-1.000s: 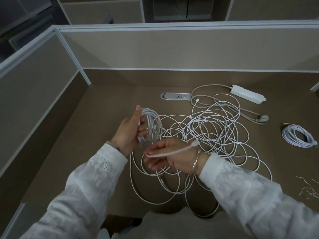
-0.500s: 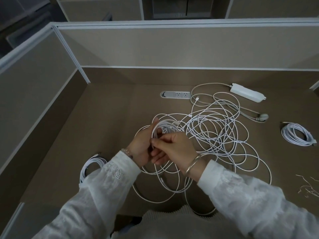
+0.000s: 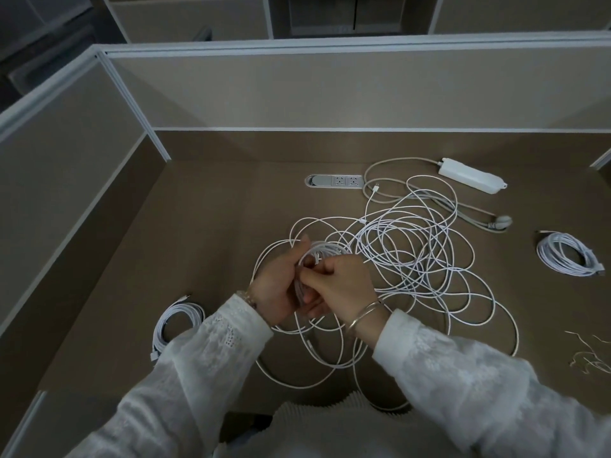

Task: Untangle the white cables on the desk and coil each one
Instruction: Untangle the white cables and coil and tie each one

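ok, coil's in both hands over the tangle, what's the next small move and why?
Probably finish tucking the free end round the coil, then set it aside. The left hand grips the bundle while the right hand pinches at its strands, and two finished coils already lie apart, one left, one right. The tangle remains.

The desk (image 3: 205, 226) looked matt brown and smooth. On it the tangled cables (image 3: 413, 259) had a smooth white plastic sheath, as did the power strip (image 3: 469, 175) behind them. The sleeves (image 3: 205, 352) were white lace-like cloth; a bangle (image 3: 365, 317) shone like polished metal.
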Demonstrator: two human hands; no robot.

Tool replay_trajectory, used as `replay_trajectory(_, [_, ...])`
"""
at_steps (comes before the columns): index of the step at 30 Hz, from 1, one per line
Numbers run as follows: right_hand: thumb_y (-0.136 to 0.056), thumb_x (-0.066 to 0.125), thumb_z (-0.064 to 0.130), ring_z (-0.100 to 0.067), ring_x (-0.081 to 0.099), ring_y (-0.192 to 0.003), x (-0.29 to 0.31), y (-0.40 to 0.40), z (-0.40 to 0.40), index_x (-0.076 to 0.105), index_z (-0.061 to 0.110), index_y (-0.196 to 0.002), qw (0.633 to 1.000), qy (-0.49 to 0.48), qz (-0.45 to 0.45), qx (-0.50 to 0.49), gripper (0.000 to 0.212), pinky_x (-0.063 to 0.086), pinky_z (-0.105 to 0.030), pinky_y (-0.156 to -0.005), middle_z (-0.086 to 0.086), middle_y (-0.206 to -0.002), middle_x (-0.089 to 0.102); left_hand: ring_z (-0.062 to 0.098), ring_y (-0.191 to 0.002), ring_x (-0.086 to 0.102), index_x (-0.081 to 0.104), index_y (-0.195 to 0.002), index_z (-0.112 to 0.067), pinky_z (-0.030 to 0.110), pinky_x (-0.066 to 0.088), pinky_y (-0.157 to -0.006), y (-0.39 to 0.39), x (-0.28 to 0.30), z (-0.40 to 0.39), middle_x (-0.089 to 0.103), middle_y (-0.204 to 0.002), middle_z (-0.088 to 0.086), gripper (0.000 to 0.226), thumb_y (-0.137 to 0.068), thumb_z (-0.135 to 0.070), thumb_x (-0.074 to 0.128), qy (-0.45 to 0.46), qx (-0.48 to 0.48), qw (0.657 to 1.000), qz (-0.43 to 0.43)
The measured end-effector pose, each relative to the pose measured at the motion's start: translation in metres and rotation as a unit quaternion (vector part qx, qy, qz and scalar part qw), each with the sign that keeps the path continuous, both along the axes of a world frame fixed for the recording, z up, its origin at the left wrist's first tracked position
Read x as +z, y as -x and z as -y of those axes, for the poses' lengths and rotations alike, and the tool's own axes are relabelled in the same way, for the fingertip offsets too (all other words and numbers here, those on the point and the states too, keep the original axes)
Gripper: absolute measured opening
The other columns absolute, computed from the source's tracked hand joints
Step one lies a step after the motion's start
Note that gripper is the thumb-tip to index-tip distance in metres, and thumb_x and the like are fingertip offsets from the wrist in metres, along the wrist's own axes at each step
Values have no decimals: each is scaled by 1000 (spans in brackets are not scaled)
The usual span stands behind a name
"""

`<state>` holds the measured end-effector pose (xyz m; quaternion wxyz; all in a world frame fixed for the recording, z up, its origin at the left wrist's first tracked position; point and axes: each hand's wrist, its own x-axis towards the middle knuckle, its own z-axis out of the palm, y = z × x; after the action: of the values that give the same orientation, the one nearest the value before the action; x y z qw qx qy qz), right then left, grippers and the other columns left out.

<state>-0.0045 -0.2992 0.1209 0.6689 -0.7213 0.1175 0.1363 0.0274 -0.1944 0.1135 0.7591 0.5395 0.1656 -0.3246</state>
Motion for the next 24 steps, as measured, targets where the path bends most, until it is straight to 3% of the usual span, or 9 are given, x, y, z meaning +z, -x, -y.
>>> replay_trajectory(5, [-76, 75, 37, -11, 47, -43, 1, -11, 28, 50, 16, -48, 926, 305, 222, 14, 43, 37, -30, -50, 2, -41, 48, 16, -37, 55, 55, -67, -8, 22, 47, -39, -7, 6, -1, 58, -49, 6, 43, -98, -37, 49, -88, -8, 995, 55])
replay_trajectory(7, [-72, 79, 31, -6, 52, -59, 5, -15, 41, 59, 26, -72, 909, 288, 300, -17, 21, 41, -27, -60, 13, -61, 54, 9, -28, 36, 43, -63, -13, 15, 32, -33, -12, 9, -9, 41, -39, -2, 44, -98, -40, 47, -80, -52, 994, 51])
replay_trajectory(9, [-68, 80, 21, -9, 56, -99, 8, -23, 55, 57, 21, -115, 915, 284, 278, 68, 53, 42, -21, -87, 11, -104, 58, 3, -28, 22, 36, -61, -18, 15, 20, -33, -16, 14, -17, 26, -38, -8, 45, -95, -45, 45, -23, -127, 992, -6])
replay_trajectory(11, [-66, 81, 12, -8, 46, -119, 10, -32, 62, 40, 18, -136, 932, 241, 181, 202, 81, 33, -13, -98, 7, -126, 50, 0, -26, 22, 38, -57, -19, 15, 21, -31, -18, 22, -19, 25, -36, -11, 48, -91, -53, 45, 44, -218, 973, -69])
replay_trajectory(13, [-66, 80, 6, -14, 59, -105, 9, -36, 63, 53, 14, -122, 943, 147, 79, 288, 63, 44, -23, -97, -5, -114, 64, 1, -24, 25, 41, -56, -20, 14, 26, -30, -19, 26, -15, 28, -34, -12, 51, -87, -59, 47, 106, -281, 948, -103])
replay_trajectory(16, [-76, 66, -3, -25, 65, -65, 3, -30, 67, 60, -1, -79, 962, 17, -43, 269, 7, 54, -42, -79, -10, -61, 65, 1, -25, 25, 42, -58, -20, 14, 27, -32, -19, 27, -5, 28, -34, -12, 53, -84, -66, 44, 96, -294, 945, -107])
replay_trajectory(20, [-87, 55, -5, -16, 49, -33, -4, -18, 77, 55, -6, -90, 973, -40, -101, 206, 3, 48, -25, -43, -1, -37, 38, 6, -33, 29, 39, -58, -19, 17, 30, -39, -11, 17, 7, 29, -41, -6, 57, -79, -72, 49, -26, -292, 956, -17])
replay_trajectory(22, [-89, 56, 1, -12, 40, -30, -5, -13, 85, 60, -6, -91, 977, -55, -95, 184, 9, 41, -20, -40, 1, -36, 35, 18, -50, 52, 50, -62, -16, 29, 46, -64, -11, 7, 10, 45, -50, 1, 53, -75, -66, 61, -72, -299, 951, 39])
replay_trajectory(24, [-92, 55, 4, -10, 37, -30, -5, -9, 94, 69, 2, -87, 980, -76, -81, 167, 15, 43, -20, -42, 3, -35, 36, 24, -64, 61, 67, -75, -16, 40, 45, -78, -11, 6, 14, 54, -58, 3, 35, -79, -51, 69, -69, -319, 943, 61])
